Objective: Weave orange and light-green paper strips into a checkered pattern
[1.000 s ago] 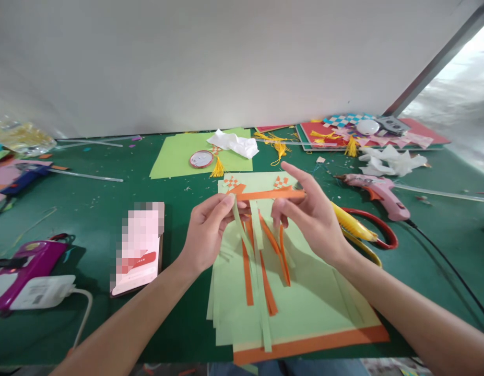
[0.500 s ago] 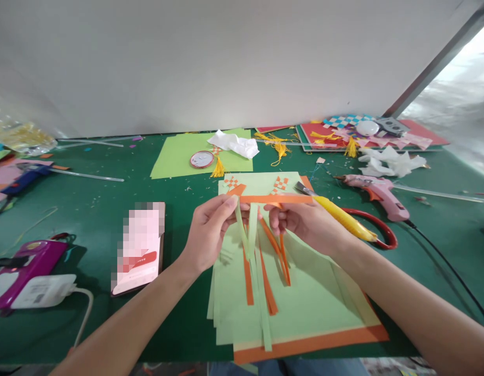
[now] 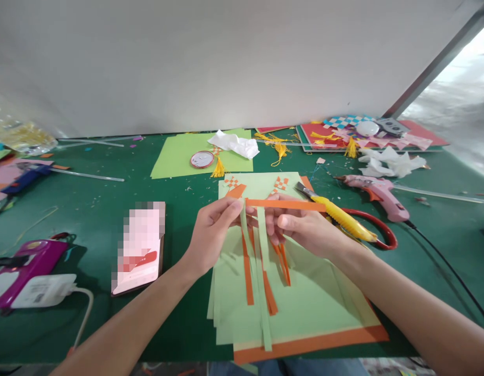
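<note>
Orange strip (image 3: 283, 204) and green strip (image 3: 245, 224) are pinched in the left hand (image 3: 215, 230) above green sheets (image 3: 308, 300); the orange one runs towards three o'clock, across the right hand (image 3: 306, 230), whose grip I cannot tell. On the desk (image 3: 179, 334), the phone (image 3: 138, 269) is at the left hand's eight o'clock.

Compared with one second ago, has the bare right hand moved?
Yes, downward in view: the right hand now lies below nozzle level of the pink plastic glue gun.
</note>
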The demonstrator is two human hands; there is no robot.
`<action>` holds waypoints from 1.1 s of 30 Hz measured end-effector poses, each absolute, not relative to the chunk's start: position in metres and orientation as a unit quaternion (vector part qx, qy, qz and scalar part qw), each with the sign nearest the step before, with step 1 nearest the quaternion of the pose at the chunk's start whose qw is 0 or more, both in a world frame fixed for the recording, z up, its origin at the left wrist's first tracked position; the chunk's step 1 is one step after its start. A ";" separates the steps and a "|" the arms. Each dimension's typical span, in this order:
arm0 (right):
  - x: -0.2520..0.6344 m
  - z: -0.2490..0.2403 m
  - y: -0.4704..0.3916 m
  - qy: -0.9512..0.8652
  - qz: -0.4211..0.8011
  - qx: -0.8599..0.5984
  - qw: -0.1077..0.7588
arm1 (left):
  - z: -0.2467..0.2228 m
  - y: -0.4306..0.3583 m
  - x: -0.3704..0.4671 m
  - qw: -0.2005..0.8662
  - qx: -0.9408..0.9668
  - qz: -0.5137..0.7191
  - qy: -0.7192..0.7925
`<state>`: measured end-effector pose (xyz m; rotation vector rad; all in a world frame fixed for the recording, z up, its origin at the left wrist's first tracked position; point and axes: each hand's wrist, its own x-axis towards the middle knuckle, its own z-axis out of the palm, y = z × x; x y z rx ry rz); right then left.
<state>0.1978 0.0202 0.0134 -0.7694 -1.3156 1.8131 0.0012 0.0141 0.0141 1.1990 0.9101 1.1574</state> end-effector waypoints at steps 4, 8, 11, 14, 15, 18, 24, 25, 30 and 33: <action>0.195 0.009 0.018 -0.536 0.685 -0.307 0.386 | 0.014 0.013 0.002 0.576 0.532 0.493 0.378; 0.191 0.010 0.015 -0.539 0.629 -0.371 0.420 | 0.018 0.010 0.003 0.519 0.572 0.486 0.408; 0.189 0.011 0.012 -0.549 0.584 -0.411 0.435 | 0.022 0.006 0.004 0.438 0.624 0.471 0.444; 0.188 0.011 0.011 -0.553 0.570 -0.429 0.431 | 0.024 0.002 0.005 0.373 0.670 0.459 0.449; 0.188 0.011 0.010 -0.554 0.566 -0.432 0.431 | 0.024 0.002 0.005 0.359 0.680 0.456 0.448; 0.189 0.011 0.009 -0.558 0.557 -0.447 0.423 | 0.022 0.001 0.005 0.333 0.696 0.452 0.447; 0.188 0.014 0.007 -0.547 0.567 -0.454 0.415 | 0.020 0.002 0.005 0.296 0.724 0.440 0.441; 0.187 0.015 0.007 -0.550 0.566 -0.452 0.415 | 0.020 0.002 0.005 0.289 0.726 0.442 0.441; 0.186 0.015 0.006 -0.565 0.553 -0.454 0.412 | 0.019 0.003 0.006 0.260 0.738 0.455 0.426; 0.186 0.015 0.005 -0.578 0.540 -0.456 0.408 | 0.019 0.004 0.007 0.253 0.739 0.460 0.423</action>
